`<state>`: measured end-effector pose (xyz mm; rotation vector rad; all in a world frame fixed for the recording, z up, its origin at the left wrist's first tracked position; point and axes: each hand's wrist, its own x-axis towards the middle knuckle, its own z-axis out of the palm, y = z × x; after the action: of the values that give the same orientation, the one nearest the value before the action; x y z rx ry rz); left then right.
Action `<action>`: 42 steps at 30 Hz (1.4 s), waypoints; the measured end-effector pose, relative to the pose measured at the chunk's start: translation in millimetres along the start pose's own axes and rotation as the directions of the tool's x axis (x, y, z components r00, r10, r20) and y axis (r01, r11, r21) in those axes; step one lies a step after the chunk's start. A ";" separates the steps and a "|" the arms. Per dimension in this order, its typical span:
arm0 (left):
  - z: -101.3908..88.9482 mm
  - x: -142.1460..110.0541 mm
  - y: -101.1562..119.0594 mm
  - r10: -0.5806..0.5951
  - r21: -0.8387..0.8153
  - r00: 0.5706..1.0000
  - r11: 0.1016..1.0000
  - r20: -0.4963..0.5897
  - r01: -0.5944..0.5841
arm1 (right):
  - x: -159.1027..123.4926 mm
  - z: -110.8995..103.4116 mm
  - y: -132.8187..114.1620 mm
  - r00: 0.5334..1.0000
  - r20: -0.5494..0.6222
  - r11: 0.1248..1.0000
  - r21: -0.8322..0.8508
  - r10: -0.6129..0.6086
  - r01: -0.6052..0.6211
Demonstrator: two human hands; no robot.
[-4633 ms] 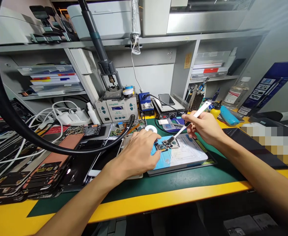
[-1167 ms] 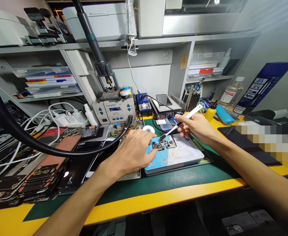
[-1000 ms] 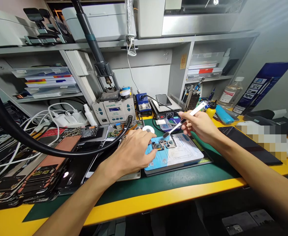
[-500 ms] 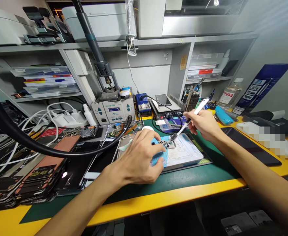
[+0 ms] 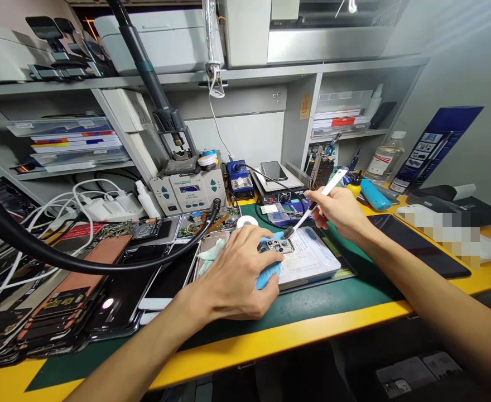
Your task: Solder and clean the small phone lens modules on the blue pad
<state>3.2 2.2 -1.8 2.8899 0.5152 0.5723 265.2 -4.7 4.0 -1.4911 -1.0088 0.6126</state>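
A white-handled brush [image 5: 317, 201] slants down from my right hand [image 5: 337, 209], whose fingers are closed around its handle. Its dark bristles touch or nearly touch the right end of a small phone camera module [image 5: 275, 244] with round lenses. My left hand [image 5: 239, 265] curves around the module's left side, index finger and thumb beside it; the other fingertips are partly hidden. Under the module lies a blue cloth [image 5: 266, 276], on a white and blue printed box or pad [image 5: 312, 251]. Part of the cloth is covered by my left hand.
Stacked phone parts [image 5: 73, 279] fill the left side, with a black hose [image 5: 165, 259] arching over them. Behind stand a hot-air station [image 5: 189, 190] and a flat heating plate [image 5: 277, 187]. A dark tablet [image 5: 417, 245] and a clear bottle [image 5: 385, 159] are at right.
The brush head has shifted slightly left along the module, still in my right hand. My left hand stays beside the module. The whole view has moved a little.
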 end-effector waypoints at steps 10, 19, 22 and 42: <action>1.8 0.2 0.5 -0.016 -0.006 1.000 1.000 0.011 0.016 | -1.0 1.7 -2.1 1.000 -0.005 1.000 0.008 -0.002 0.002; 6.1 0.0 1.6 0.002 -0.008 1.000 1.000 0.001 -0.002 | 1.7 -1.6 -0.4 1.000 -0.027 1.000 0.000 0.006 -0.006; 6.6 -0.9 2.0 0.002 -0.006 1.000 1.000 -0.001 -0.002 | 0.6 -0.4 -0.3 1.000 -0.004 1.000 0.000 0.010 -0.010; -10.1 4.4 -14.8 -0.147 -0.144 0.980 0.981 -0.134 0.128 | -0.7 0.9 -2.2 0.998 0.047 0.993 0.108 0.039 -0.044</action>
<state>-1.4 18.4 5.9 2.6738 0.6639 0.7664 263.5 -4.8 5.9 -1.4104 -0.9652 0.7224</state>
